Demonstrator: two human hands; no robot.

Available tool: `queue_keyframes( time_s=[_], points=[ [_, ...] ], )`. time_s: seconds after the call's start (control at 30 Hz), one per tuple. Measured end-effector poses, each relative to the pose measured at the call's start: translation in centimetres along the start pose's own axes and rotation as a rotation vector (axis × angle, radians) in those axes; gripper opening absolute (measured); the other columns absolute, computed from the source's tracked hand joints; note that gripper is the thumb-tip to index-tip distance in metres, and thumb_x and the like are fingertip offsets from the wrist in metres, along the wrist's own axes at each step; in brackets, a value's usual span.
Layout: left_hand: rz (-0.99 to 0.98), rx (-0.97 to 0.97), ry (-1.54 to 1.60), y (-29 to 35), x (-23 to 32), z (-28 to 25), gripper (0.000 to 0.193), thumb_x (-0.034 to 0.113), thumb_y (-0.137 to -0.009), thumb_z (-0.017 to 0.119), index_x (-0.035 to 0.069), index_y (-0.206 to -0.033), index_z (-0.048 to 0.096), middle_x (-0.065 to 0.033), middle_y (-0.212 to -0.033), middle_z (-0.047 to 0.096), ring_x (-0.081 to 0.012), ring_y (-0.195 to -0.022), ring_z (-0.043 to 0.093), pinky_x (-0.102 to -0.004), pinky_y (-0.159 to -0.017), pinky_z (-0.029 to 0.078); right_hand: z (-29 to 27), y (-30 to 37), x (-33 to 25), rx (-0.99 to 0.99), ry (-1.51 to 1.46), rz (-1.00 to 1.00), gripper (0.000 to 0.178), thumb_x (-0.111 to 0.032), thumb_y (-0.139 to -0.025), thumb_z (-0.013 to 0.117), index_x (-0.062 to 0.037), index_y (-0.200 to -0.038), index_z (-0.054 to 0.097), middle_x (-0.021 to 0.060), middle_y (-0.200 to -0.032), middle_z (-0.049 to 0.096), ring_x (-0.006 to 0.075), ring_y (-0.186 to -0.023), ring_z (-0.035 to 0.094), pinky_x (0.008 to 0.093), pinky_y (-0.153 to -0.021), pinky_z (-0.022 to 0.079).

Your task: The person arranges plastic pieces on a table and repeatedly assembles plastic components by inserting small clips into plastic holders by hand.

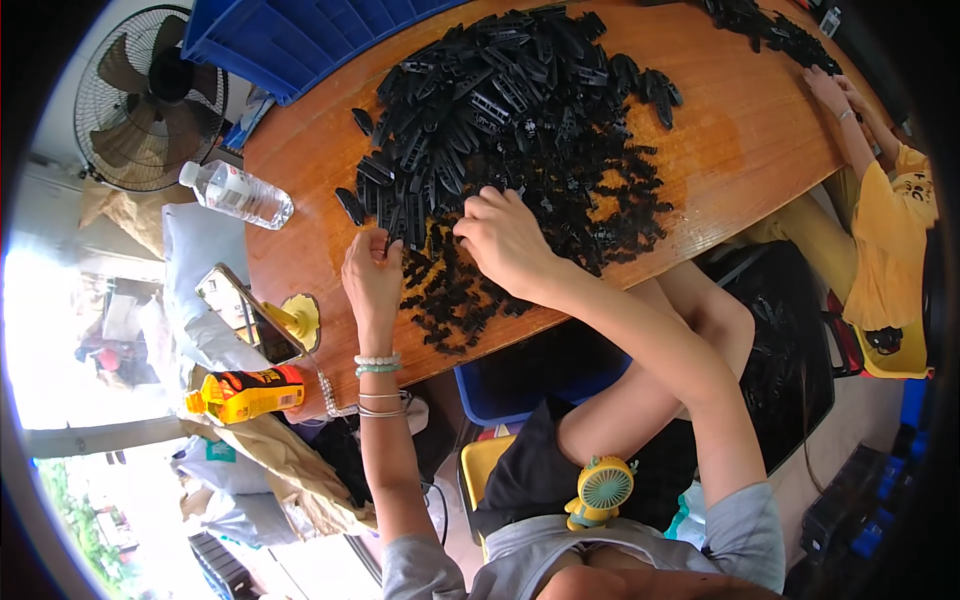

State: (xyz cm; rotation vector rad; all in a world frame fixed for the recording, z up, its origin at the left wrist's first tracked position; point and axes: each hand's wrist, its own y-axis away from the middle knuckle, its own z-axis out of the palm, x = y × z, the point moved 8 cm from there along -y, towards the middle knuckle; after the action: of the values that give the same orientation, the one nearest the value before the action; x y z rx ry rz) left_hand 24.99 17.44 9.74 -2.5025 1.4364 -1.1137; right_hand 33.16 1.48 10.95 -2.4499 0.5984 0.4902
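Sorting: both hands work at the near edge of the big heap of black plastic parts on the round wooden worktop.
Left hand: sits just left of the heap's near edge, fingers curled narrow around the tip of one long black clip; beaded bracelets ring the wrist.
Right hand: lies palm down on the heap's near edge, fingers bent into the small loose pieces; whether it pinches one I cannot tell.
Heap: longer clips are stacked on its far and left side, small pieces are scattered on its near side, right up to the worktop's rim.
Left of the heap: a clear water bottle lies on its side; nearer the person, a phone on a yellow stand stands at the rim, with a yellow bottle below it.
Beyond the heap: a blue crate and a standing fan.
Right of the heap: another person's hands work at a second, smaller pile.
Risk: the small pieces lie so near the rim that, in my judgement, a sweep of either hand could push some off onto the lap or floor.
Risk: the lying bottle could roll if the left elbow nudges it.
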Motion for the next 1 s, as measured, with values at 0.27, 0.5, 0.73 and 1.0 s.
queue_keyframes(
  time_s=[0.27,0.5,0.73,1.0],
  points=[
    [-0.248,0.132,0.345,2.3,-2.1,-3.0,0.010,0.003,-0.087,0.056,-0.003,-0.091,0.063,-0.0045,-0.082,0.062,-0.0090,-0.075,0.057,-0.0237,-0.067,0.049,0.5,0.1,-1.2,0.049,0.163,-0.166,0.004,0.000,-0.075,0.062,-0.0012,-0.079,0.061,0.0080,-0.079,0.054,0.0238,-0.084,0.050,0.0355,-0.076,0.041],
    [-0.451,-0.064,1.247,5.7,1.0,-1.8,0.013,0.002,-0.091,0.051,-0.003,-0.102,0.054,-0.0079,-0.091,0.061,-0.0172,-0.079,0.064,-0.0309,-0.071,0.056,-4.4,1.6,0.2,0.103,-0.807,0.207,0.017,0.003,-0.084,0.056,0.0025,-0.100,0.060,0.0099,-0.083,0.059,0.0175,-0.074,0.062,0.0302,-0.059,0.051],
    [-0.466,-0.297,1.409,8.1,6.5,0.6,0.014,0.000,-0.094,0.043,-0.004,-0.103,0.052,-0.0140,-0.096,0.062,-0.0221,-0.083,0.065,-0.0347,-0.077,0.056,-4.5,5.8,0.0,-0.007,-1.320,0.469,0.016,0.004,-0.088,0.055,0.0080,-0.103,0.059,0.0117,-0.093,0.062,0.0192,-0.085,0.066,0.0235,-0.068,0.055],
    [-0.418,-0.421,1.335,9.7,10.0,0.6,0.029,-0.004,-0.086,0.056,-0.006,-0.115,0.051,-0.0121,-0.100,0.061,-0.0200,-0.086,0.064,-0.0301,-0.080,0.053,-6.3,7.7,0.1,0.082,-1.160,0.380,0.016,0.005,-0.084,0.060,0.0041,-0.099,0.065,0.0073,-0.096,0.059,0.0133,-0.086,0.060,0.0231,-0.075,0.050]
  ],
)
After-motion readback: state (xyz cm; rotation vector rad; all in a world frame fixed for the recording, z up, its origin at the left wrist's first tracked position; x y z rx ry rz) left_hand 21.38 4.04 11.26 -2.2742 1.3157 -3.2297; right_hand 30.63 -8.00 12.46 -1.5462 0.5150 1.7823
